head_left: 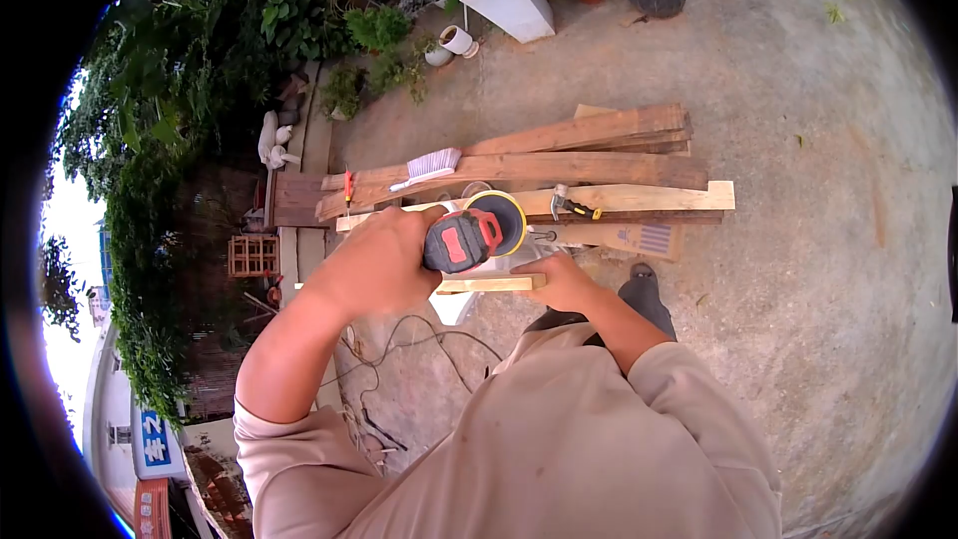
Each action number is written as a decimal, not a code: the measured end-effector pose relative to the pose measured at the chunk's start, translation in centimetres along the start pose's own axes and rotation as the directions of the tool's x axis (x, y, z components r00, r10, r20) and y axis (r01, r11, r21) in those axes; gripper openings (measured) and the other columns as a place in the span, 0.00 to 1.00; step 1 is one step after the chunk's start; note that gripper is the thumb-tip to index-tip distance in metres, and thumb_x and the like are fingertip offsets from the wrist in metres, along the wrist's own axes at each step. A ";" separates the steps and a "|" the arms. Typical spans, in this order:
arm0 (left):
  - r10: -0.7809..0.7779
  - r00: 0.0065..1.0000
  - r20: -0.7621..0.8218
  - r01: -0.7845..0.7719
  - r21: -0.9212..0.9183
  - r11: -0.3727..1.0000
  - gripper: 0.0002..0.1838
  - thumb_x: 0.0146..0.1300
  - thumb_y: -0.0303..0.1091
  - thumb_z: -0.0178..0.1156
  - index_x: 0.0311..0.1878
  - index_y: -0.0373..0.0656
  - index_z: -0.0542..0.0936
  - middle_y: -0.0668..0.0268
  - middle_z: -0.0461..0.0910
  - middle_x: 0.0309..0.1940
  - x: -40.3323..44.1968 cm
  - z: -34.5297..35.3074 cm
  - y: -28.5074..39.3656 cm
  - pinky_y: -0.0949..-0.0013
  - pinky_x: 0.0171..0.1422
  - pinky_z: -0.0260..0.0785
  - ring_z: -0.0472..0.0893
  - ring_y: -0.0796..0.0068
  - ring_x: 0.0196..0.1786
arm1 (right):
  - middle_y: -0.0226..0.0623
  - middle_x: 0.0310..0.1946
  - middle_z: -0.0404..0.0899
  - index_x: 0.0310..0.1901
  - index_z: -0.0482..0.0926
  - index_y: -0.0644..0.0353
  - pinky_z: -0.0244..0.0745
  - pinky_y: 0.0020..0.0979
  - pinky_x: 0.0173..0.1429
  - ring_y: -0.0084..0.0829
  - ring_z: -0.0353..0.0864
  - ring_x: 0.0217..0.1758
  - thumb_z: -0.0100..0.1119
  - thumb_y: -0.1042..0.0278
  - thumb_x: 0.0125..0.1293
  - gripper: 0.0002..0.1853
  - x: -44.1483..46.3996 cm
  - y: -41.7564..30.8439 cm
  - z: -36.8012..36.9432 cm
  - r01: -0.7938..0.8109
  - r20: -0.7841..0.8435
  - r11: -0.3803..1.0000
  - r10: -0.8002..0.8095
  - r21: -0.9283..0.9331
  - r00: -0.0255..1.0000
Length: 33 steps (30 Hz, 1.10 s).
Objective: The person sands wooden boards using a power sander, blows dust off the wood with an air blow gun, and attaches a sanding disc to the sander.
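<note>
My left hand [391, 248] is wrapped round a red and black cordless power tool [461, 243]. Its battery end faces up at me, and beside it shows a round part with a yellow rim [522, 225]. I cannot make out the tool's working end. My right hand [562, 280] grips the end of a short pale wood strip [487, 284], just below the tool. Behind both hands lies a long pale board [649, 198], and on it rests a claw hammer [574, 205] with a black and yellow handle.
Dark brown planks [599, 170] are stacked beyond, with a white-bristled brush [432, 165] and a red-handled tool [348, 188] on them. A cardboard piece [634, 238] lies at right. Cable [439, 331] loops over the concrete floor [778, 269]. Potted plants [509, 5] stand at the back.
</note>
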<state>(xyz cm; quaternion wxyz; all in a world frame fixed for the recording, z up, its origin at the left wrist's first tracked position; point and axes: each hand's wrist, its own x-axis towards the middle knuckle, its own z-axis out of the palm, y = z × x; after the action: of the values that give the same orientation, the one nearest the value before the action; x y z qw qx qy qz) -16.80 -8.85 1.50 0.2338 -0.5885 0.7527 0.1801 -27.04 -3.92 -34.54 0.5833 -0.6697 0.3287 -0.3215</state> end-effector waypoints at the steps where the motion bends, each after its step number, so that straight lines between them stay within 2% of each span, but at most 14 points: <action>1: -0.009 1.000 -0.030 0.009 0.013 1.000 0.23 0.54 0.26 0.68 0.56 0.38 0.84 0.42 0.88 0.41 0.1 0.0 -0.5 0.45 0.58 0.79 0.86 0.38 0.50 | 0.49 0.45 0.91 0.57 0.92 0.52 0.84 0.45 0.58 0.55 0.90 0.50 0.78 0.55 0.64 0.21 0.1 0.1 0.0 0.001 -0.009 1.000 0.000 0.017 1.000; 2: -0.054 0.998 -0.022 0.054 -0.006 0.999 0.24 0.54 0.25 0.67 0.57 0.39 0.84 0.42 0.88 0.41 -0.3 -0.4 -0.4 0.45 0.58 0.79 0.86 0.37 0.50 | 0.50 0.45 0.91 0.57 0.92 0.52 0.84 0.45 0.57 0.55 0.90 0.50 0.78 0.54 0.63 0.21 0.1 0.2 -0.1 0.010 -0.012 1.000 -0.010 0.018 1.000; 5: -0.054 0.999 -0.005 0.054 -0.046 0.997 0.25 0.53 0.24 0.66 0.58 0.39 0.84 0.42 0.88 0.40 -1.0 -0.8 -0.4 0.45 0.57 0.79 0.86 0.37 0.50 | 0.51 0.45 0.91 0.57 0.92 0.51 0.84 0.46 0.56 0.55 0.89 0.49 0.78 0.54 0.63 0.22 0.1 -0.3 -0.3 0.008 -0.007 0.999 -0.007 0.036 1.000; 7: -0.002 1.000 -0.002 0.002 -0.098 0.995 0.24 0.52 0.23 0.67 0.56 0.37 0.84 0.42 0.87 0.39 -1.6 -0.3 -0.6 0.48 0.56 0.79 0.85 0.36 0.48 | 0.51 0.44 0.91 0.56 0.92 0.50 0.84 0.46 0.55 0.55 0.89 0.48 0.78 0.53 0.63 0.21 0.1 -0.4 -0.4 -0.040 0.012 0.997 0.039 0.070 0.999; 11: 0.095 0.995 0.043 -0.087 -0.159 0.983 0.23 0.50 0.23 0.68 0.54 0.36 0.84 0.44 0.87 0.38 -1.5 0.3 -0.7 0.51 0.53 0.79 0.85 0.37 0.45 | 0.53 0.42 0.90 0.51 0.92 0.53 0.84 0.48 0.53 0.58 0.88 0.47 0.76 0.55 0.63 0.17 0.5 0.2 0.0 0.071 -0.044 0.996 -0.069 0.049 0.997; 14: 0.053 0.980 0.191 -0.020 -0.169 0.985 0.21 0.49 0.23 0.67 0.51 0.35 0.85 0.44 0.88 0.37 -0.3 -0.6 -0.5 0.50 0.53 0.80 0.88 0.40 0.45 | 0.54 0.41 0.89 0.47 0.91 0.55 0.84 0.49 0.52 0.59 0.87 0.47 0.75 0.58 0.63 0.15 0.5 2.1 1.3 0.073 -0.081 0.996 -0.068 0.057 0.994; 17: -0.016 0.966 0.258 0.061 -0.166 0.984 0.17 0.49 0.24 0.68 0.46 0.33 0.85 0.45 0.87 0.34 1.4 -0.5 -1.3 0.52 0.51 0.80 0.88 0.44 0.43 | 0.54 0.40 0.89 0.45 0.91 0.57 0.83 0.49 0.51 0.60 0.87 0.46 0.73 0.60 0.61 0.14 -0.1 1.6 1.3 0.074 -0.074 0.997 -0.071 0.030 0.995; 18: -0.026 0.958 0.284 0.078 -0.174 0.982 0.16 0.51 0.25 0.69 0.44 0.33 0.85 0.48 0.87 0.33 1.8 -0.6 -1.6 0.54 0.50 0.79 0.88 0.48 0.41 | 0.53 0.40 0.89 0.45 0.91 0.56 0.83 0.49 0.51 0.59 0.87 0.46 0.73 0.60 0.61 0.13 -0.3 1.8 1.5 0.067 -0.066 0.998 -0.066 0.013 0.996; 22: -0.080 0.936 0.344 0.145 -0.168 0.975 0.18 0.50 0.25 0.68 0.47 0.37 0.84 0.55 0.86 0.33 2.0 -0.1 -2.9 0.57 0.48 0.77 0.82 0.58 0.36 | 0.50 0.41 0.89 0.44 0.92 0.55 0.83 0.50 0.52 0.58 0.87 0.46 0.70 0.65 0.58 0.12 -0.8 2.2 2.4 0.090 -0.086 0.995 -0.087 0.034 0.993; 24: -0.109 0.931 0.348 0.174 -0.163 0.971 0.20 0.51 0.26 0.69 0.50 0.38 0.84 0.55 0.87 0.35 1.8 -0.2 -3.2 0.58 0.49 0.78 0.82 0.60 0.38 | 0.50 0.42 0.90 0.45 0.92 0.53 0.83 0.50 0.53 0.58 0.87 0.46 0.68 0.69 0.56 0.15 -1.1 1.9 2.3 0.093 -0.076 0.996 -0.094 -0.014 0.993; 28: -0.055 0.944 0.325 0.136 -0.232 0.963 0.24 0.52 0.27 0.70 0.55 0.39 0.83 0.57 0.88 0.38 1.2 1.1 -5.9 0.59 0.52 0.78 0.83 0.62 0.41 | 0.48 0.46 0.90 0.52 0.92 0.51 0.84 0.48 0.56 0.56 0.88 0.48 0.67 0.73 0.53 0.22 -1.4 0.8 1.6 0.098 -0.037 0.995 -0.099 -0.028 0.994; 33: -0.061 0.947 0.314 0.162 -0.307 0.938 0.24 0.52 0.27 0.70 0.56 0.40 0.83 0.60 0.87 0.39 0.2 1.8 -7.7 0.60 0.53 0.78 0.82 0.64 0.41 | 0.45 0.57 0.90 0.60 0.90 0.54 0.83 0.43 0.66 0.51 0.89 0.58 0.65 0.78 0.51 0.30 -1.6 1.0 1.8 0.107 0.004 0.994 -0.107 -0.018 0.994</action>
<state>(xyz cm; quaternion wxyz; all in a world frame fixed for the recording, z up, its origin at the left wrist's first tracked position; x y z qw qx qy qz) -9.16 -9.87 -0.02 0.2540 -0.6269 0.6330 0.3765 -26.50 -1.70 -35.85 0.5597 -0.6919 0.2944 -0.3483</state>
